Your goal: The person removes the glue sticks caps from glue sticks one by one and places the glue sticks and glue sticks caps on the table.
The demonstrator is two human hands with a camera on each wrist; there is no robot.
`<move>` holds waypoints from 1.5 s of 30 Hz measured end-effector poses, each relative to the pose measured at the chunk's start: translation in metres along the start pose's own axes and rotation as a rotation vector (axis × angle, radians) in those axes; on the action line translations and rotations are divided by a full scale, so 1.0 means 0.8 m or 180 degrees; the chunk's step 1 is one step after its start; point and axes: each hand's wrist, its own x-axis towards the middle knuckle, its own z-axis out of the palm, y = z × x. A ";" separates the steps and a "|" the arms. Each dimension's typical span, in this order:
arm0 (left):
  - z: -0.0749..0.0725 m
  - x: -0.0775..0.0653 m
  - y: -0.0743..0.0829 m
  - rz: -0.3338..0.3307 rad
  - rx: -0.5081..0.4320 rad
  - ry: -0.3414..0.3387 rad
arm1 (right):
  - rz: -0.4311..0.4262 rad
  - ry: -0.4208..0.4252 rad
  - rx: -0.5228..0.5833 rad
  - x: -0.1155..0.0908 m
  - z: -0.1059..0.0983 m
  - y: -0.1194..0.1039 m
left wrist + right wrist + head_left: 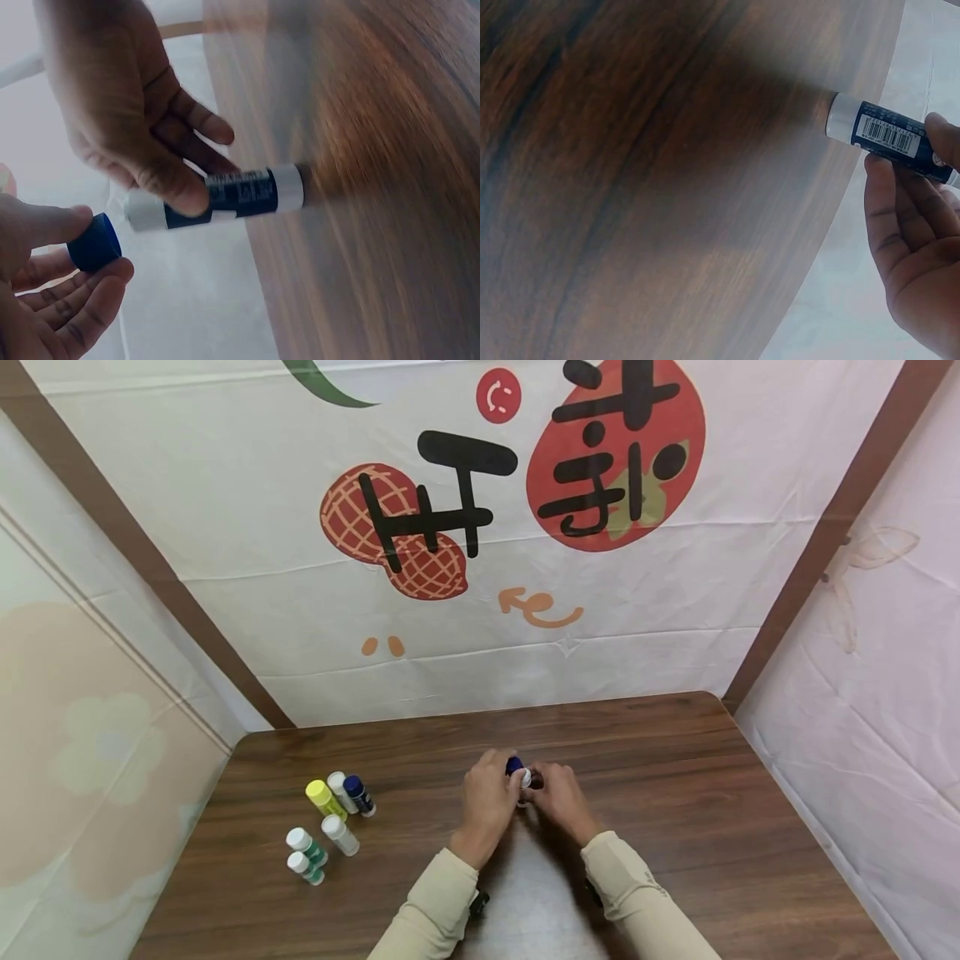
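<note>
— Head view: where is the tube [527, 777] held?
— Lower centre, by the right hand [559, 798]; the blue cap [513, 766] is pinched by the left hand [486, 795]
— Left wrist?
— Tube seen lengthwise, near-level, cap just off its left end
— Right wrist?
— Tube gripped, upper right

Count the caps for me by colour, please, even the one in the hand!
White caps: 4
Blue caps, one held in the left hand: 2
Yellow cap: 1
Total: 7
</note>
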 end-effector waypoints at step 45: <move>0.027 -0.030 -0.059 -0.0481 0.0706 -0.0835 | 0.0232 -0.0275 -0.0055 0.000 0.002 -0.002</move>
